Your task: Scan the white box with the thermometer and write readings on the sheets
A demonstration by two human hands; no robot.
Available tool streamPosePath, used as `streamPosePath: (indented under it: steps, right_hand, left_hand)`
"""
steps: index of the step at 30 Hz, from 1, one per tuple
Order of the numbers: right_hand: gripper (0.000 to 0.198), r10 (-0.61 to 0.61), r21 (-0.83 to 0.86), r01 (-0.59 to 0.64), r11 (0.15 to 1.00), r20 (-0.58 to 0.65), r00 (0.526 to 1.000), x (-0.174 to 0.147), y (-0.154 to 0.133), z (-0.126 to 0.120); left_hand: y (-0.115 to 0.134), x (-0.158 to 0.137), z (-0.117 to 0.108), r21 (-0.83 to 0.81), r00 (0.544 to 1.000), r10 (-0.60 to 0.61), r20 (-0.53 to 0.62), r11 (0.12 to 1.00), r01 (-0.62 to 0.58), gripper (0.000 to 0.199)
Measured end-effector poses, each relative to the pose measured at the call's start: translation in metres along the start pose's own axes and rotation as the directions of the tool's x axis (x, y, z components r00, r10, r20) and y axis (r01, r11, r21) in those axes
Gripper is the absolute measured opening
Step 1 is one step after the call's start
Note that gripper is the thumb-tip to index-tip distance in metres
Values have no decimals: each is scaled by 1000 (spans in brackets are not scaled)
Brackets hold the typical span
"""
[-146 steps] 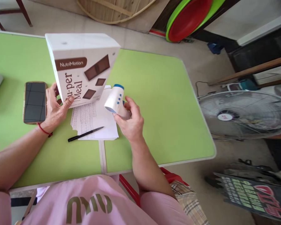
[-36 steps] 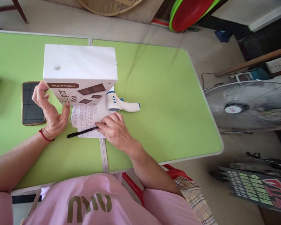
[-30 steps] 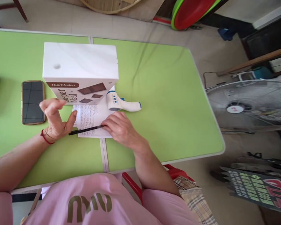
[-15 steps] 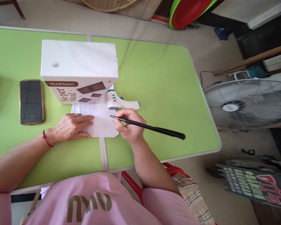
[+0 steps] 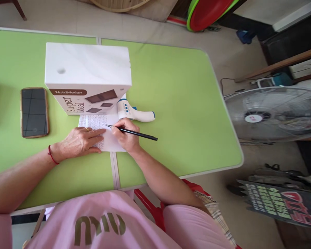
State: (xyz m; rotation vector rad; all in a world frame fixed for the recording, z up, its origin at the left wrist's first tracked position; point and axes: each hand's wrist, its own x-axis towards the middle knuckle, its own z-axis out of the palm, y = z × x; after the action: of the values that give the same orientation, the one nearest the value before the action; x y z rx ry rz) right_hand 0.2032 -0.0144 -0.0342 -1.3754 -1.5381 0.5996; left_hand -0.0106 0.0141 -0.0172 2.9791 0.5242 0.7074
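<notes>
A sheet of white paper (image 5: 111,141) covered partly with rows of small handwriting lies across the seam of the green table. My left hand (image 5: 80,141) rests flat on its left part, fingers stretched out. In my right hand (image 5: 125,134) is a black pen (image 5: 141,133), its tip at the edge of the written rows, near my left fingertips; whether it touches the paper I cannot tell. Just beyond my right hand lies a white and blue infrared thermometer (image 5: 136,113). A white Super Meal box (image 5: 88,65) stands behind the paper and hides its far part.
A smartphone (image 5: 34,112) in a brown case lies left of the box on the green table (image 5: 176,103). Past the table's right edge stands a fan (image 5: 254,117). A red stool (image 5: 150,207) is below the near edge.
My right hand has moved left with the pen, bringing the tip from blank paper to the written rows. The left hand stays in place on the sheet.
</notes>
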Motion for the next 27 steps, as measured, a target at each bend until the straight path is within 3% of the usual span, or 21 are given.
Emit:
streamPosePath:
  steps: [9,27]
  right_hand:
    - [16,-152,-91,155,984,31,988,-1,5,1]
    - [15,-143,-125,151,981,68,987,1,4,1]
  left_hand:
    - [0,0,0,-1,1000,4,0,1000,-4,54]
    - [0,-1,1,0,1000,7,25,1000,-7,55]
